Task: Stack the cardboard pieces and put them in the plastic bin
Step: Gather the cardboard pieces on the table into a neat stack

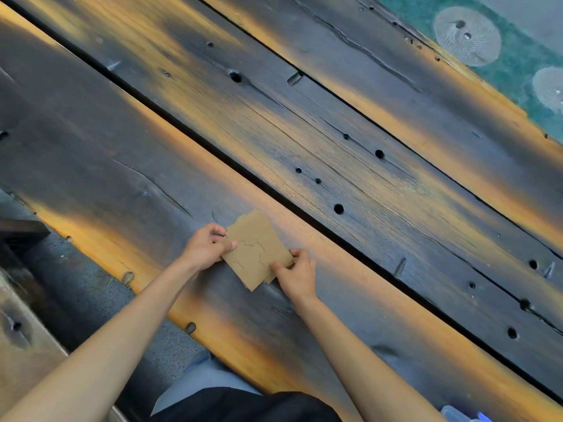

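We pinch the cards from both sides: the left hand grips the far-left edge, thumb on top, and the right hand nips the near-right corner, where a lower piece peeks out. The stack lies low over the table, near its front edge; whether it rests on the wood we cannot tell. To do this well, we should square the edges by tapping them together, then keep both pinches firm so no piece slips. A clear bin seems to show at the lower right corner, well apart.
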